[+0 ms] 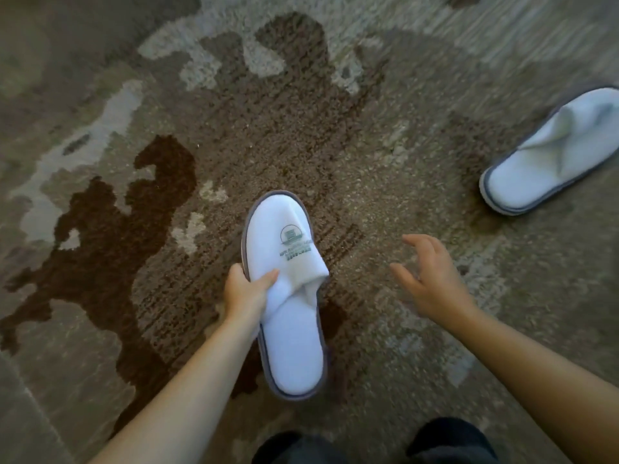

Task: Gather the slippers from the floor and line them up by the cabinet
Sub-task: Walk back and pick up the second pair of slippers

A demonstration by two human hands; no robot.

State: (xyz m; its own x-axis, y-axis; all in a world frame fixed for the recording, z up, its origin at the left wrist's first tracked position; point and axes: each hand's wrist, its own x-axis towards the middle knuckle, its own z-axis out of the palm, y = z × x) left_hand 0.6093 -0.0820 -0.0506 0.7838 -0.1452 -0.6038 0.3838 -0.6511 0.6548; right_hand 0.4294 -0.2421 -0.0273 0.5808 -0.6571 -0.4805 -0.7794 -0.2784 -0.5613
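A patterned brown carpet (301, 135) covers the floor. One white slipper (549, 155) lies on it at the right, well apart from the other white slipper (288, 296), gripped at its side by the left hand (246, 291). The right hand (432, 276) hovers empty, fingers (415, 241) spread wide.

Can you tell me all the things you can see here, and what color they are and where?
held slipper: 1, white with grey edge and green logo, middle, gripped at its side
second slipper: 1, white with grey edge, lying on the carpet at far right
carpet: 1, brown, beige and dark brown patches, covers the whole floor
left hand: 1, bare, closed on the held slipper
right hand: 1, bare, open, empty, right of the held slipper
legs: 2, dark clothing, bottom edge
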